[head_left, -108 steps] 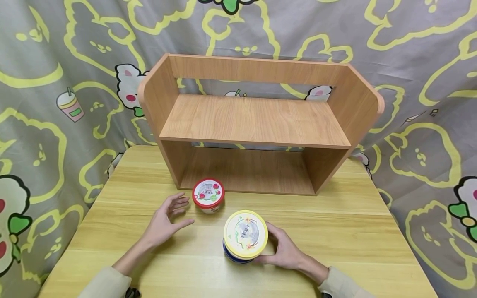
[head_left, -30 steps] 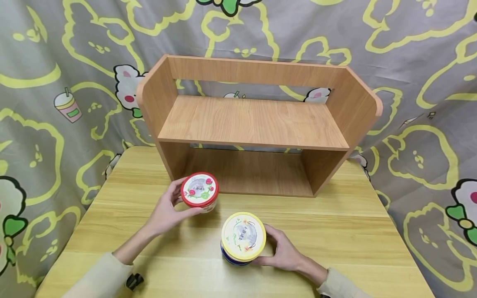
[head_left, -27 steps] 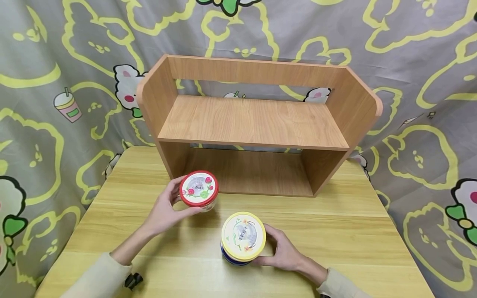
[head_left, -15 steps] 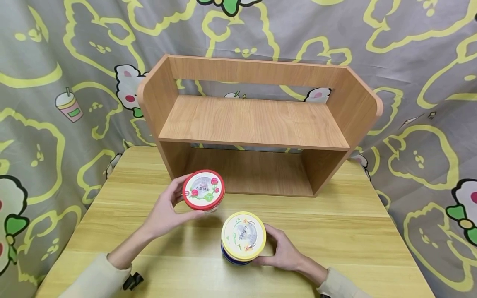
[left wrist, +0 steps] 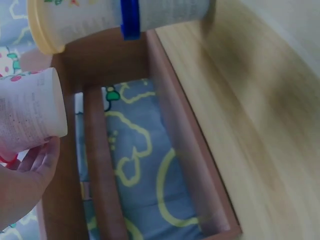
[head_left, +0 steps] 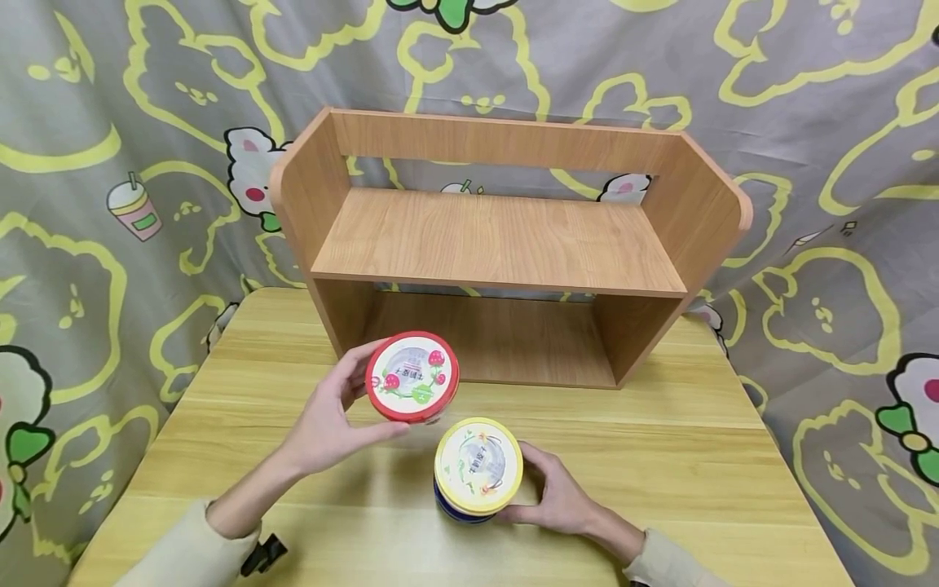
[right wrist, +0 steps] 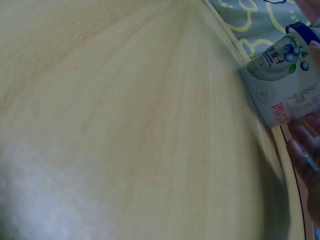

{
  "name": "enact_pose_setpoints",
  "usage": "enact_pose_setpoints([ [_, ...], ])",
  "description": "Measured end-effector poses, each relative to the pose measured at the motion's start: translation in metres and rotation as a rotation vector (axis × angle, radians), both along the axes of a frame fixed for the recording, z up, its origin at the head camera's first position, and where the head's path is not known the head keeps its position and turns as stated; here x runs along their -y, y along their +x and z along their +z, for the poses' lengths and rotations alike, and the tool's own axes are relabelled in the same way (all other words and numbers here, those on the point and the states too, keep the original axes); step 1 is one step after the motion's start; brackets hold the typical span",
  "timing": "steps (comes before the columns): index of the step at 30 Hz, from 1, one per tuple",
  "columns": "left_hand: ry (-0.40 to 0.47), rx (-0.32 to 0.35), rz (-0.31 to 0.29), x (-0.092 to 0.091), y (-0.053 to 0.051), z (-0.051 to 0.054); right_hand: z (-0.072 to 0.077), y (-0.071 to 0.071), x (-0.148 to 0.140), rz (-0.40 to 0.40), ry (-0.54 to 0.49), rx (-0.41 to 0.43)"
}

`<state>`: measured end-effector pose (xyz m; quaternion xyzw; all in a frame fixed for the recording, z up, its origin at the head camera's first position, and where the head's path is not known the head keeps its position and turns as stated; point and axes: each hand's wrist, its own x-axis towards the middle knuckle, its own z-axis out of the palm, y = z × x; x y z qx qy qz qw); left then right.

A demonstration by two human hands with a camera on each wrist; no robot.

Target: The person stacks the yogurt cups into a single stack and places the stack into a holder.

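strawberry-print tub [head_left: 412,377]: red-white | upper tub [head_left: 479,466]: yellow-white | blueberry-print tub [right wrist: 285,75]: blue-white | curtain [head_left: 513,49]: grey-yellow

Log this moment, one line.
left hand: holds red-lidded round tub aloft | right hand: holds blue-lidded round tub, yellow-lidded round tub atop | wooden shelf: behind tubs

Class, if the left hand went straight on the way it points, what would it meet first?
Probably the shelf: the left hand, holding the red-lidded tub, points towards the shelf's lower left part. Depth is unclear, so the exact spot is uncertain.
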<state>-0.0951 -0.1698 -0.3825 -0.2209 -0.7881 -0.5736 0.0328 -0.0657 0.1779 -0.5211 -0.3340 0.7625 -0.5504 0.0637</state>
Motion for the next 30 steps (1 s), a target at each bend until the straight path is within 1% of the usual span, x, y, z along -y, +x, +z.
enact_pose_setpoints([
  [3, 0.007, -0.024, -0.028, -0.005, 0.003, 0.006, 0.0, 0.0, 0.0, -0.002, 0.003, 0.0],
  [7, -0.001, -0.037, -0.067, -0.013, 0.008, 0.012, -0.001, 0.0, -0.001, -0.003, 0.0, 0.002],
  [12, -0.004, -0.039, -0.117, -0.023, 0.014, 0.019, -0.002, -0.001, -0.001, 0.005, -0.005, 0.005],
  [15, 0.007, -0.022, -0.147, -0.028, 0.019, 0.023, -0.002, -0.001, -0.001, 0.008, -0.009, 0.007],
  [18, 0.016, -0.015, -0.178, -0.033, 0.021, 0.025, -0.001, -0.001, -0.001, 0.01, -0.011, 0.009],
  [23, 0.006, -0.011, -0.219, -0.039, 0.025, 0.024, -0.001, -0.001, 0.0, 0.013, -0.017, 0.008],
  [30, -0.002, 0.011, -0.256, -0.046, 0.028, 0.023, -0.001, -0.001, 0.0, 0.012, -0.029, 0.016],
])
